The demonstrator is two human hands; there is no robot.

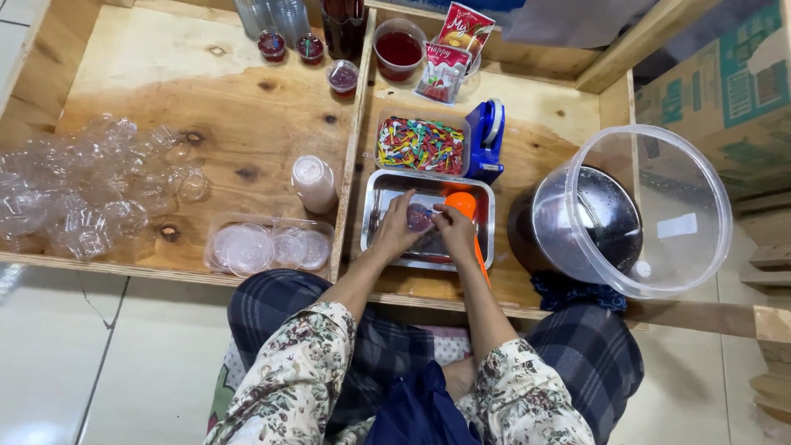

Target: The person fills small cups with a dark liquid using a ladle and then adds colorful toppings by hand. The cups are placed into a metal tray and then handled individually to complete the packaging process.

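Floral sleeves lead to both hands over the steel tray [375, 216] at the table's front edge: left hand [395, 227] and right hand [456, 231] pinch one small cup [418, 217] between them, steadying it above the tray, likely to catch spills.

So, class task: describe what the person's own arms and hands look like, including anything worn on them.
Both hands, the left hand and the right hand, are bare: no gloves, and no rings or watch that can be made out. The forearms are uncovered. The sleeves are loose cream fabric with a floral print, ending near the elbows.
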